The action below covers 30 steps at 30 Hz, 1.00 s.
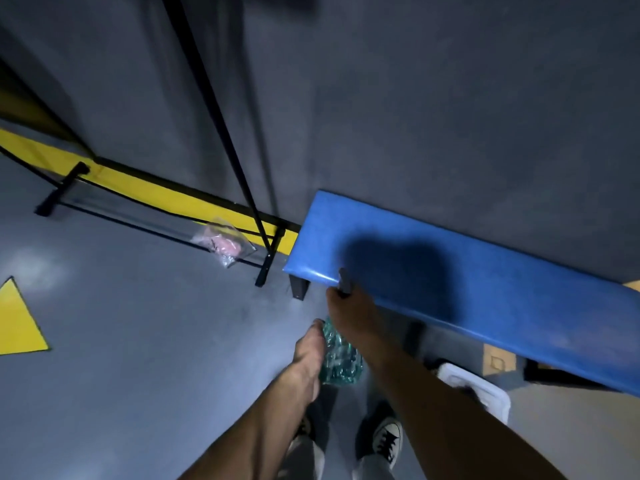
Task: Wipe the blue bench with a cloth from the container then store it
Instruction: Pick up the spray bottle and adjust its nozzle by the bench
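The blue padded bench runs from the middle to the right edge, against a grey wall. My right hand is at the bench's near front edge close to its left end, fingers closed on a small grey thing that looks like a folded cloth pressed on the edge. My left hand is lower and to the left, over the floor, and grips a crinkled teal see-through packet. A shadow falls on the bench top beyond my right hand.
A white lidded container sits on the floor under the bench's front. A black metal frame stands left of the bench, with a clear bag of pink stuff by it. Yellow floor markings lie left. My shoes are below.
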{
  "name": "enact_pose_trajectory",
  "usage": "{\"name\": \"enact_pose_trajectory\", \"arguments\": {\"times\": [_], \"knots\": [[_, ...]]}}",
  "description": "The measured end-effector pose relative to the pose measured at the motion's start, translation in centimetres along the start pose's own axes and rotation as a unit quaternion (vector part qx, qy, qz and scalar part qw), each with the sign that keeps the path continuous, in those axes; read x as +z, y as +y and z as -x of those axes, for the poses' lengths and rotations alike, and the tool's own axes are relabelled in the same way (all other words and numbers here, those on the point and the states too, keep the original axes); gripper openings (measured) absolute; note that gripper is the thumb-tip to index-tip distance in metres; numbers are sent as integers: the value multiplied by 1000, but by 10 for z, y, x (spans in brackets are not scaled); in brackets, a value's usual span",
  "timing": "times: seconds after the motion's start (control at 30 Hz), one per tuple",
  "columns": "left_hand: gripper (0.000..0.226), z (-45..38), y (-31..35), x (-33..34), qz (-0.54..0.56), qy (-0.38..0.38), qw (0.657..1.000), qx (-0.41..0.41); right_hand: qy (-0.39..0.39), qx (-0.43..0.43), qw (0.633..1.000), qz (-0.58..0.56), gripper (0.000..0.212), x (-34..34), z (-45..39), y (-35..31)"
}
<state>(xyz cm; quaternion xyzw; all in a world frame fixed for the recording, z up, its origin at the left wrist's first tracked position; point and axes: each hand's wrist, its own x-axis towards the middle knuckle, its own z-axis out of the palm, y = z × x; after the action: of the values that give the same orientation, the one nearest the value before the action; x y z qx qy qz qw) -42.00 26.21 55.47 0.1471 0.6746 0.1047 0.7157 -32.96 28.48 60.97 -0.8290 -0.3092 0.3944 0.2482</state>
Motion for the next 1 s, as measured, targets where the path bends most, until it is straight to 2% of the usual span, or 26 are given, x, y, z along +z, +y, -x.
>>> {"name": "enact_pose_trajectory", "arguments": {"times": [0.1, 0.2, 0.3, 0.4, 0.57, 0.67, 0.83, 0.93, 1.0], "knots": [[70, -10, 4, -1, 5, -6, 1000, -18, -1, 0, 1000, 18, 36, 7, -6, -3], [58, -10, 13, -1, -4, -9, 1000, -14, -1, 6, 1000, 6, 43, 14, -13, -9], [59, -18, 20, -3, -3, 1, 1000, 1, 19, 46, 998, -47, 28, 20, -24, -11], [60, -32, 23, -4, -6, 4, 1000, 1, 14, 50, 997, -56, 26, 26, -33, -10], [50, -13, 29, 2, 23, -5, 999, -28, 33, 49, 998, -35, 42, 32, -39, -6], [51, -7, 24, 1, 13, -9, 999, -29, 38, 31, 999, -22, 43, 33, -36, -3], [80, -63, -7, -2, -44, -9, 999, 10, 92, 83, 986, -111, 30, 18, -22, 12], [84, -84, -34, 3, -101, -15, 995, 9, 119, 112, 974, -156, 18, 12, -9, 30], [91, -80, -43, 7, -124, -13, 992, 3, 147, 126, 965, -176, 21, 9, -4, 42]]}}
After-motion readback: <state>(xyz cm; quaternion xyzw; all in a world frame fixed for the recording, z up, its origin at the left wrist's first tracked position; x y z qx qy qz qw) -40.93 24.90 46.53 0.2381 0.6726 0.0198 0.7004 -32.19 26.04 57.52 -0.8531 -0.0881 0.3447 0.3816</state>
